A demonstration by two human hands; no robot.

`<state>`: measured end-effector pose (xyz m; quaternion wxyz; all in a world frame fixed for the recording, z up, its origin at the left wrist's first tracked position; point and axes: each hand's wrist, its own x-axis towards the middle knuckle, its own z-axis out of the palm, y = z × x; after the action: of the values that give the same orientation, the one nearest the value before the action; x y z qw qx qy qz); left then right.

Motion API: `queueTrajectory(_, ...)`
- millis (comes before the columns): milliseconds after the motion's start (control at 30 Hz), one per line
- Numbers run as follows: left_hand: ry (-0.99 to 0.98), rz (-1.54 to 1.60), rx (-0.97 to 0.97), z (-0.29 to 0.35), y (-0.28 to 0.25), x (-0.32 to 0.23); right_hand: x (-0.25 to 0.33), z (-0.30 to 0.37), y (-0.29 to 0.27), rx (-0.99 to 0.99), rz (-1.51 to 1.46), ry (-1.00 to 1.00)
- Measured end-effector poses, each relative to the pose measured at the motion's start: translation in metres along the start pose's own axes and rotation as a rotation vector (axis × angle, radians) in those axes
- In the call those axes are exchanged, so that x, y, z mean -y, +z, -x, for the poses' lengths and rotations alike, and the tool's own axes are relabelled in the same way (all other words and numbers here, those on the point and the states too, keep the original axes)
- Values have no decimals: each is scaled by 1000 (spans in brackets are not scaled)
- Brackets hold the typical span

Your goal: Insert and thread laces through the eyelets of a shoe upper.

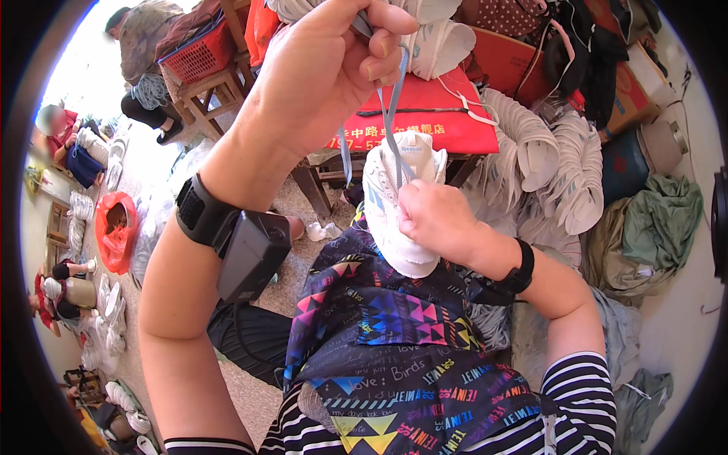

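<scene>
A white sneaker with pale blue side marks sits on my lap, its toe toward me. My right hand is closed on its right side, fingertips at the lacing. A grey-blue shoelace runs from the sneaker's eyelets up to my left hand. That hand is raised above the shoe, fingers curled round the lace. Another length of lace hangs loose left of the shoe. Right-hand fingertips partly cover the eyelets, so whether they also pinch the lace cannot be made out.
Beyond the shoe stands a small table with a red bag and white shoes on it. Stacked white shoe parts lie to the right, near green cloth. At left are a red plastic bag, a wooden stool and seated people.
</scene>
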<state>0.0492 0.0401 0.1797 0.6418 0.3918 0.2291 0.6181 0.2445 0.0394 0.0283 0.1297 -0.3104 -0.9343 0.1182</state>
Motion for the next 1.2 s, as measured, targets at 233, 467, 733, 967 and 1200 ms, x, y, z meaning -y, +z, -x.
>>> queueTrajectory(233,241,-64,121,-4,-2,-32,3,-4,7,-251,378,-263)
queueTrajectory(467,364,-106,247,6,9,-46,-2,6,5,-199,-157,-176)
queueTrajectory(733,291,-58,-114,18,-13,-37,-7,-22,-32,28,-821,44)
queueTrajectory(967,292,339,-191,57,-163,-58,-61,-38,-101,-151,-1803,15)
queueTrajectory(1200,282,587,-751,146,-330,-58,-168,10,-109,-322,-2058,323)
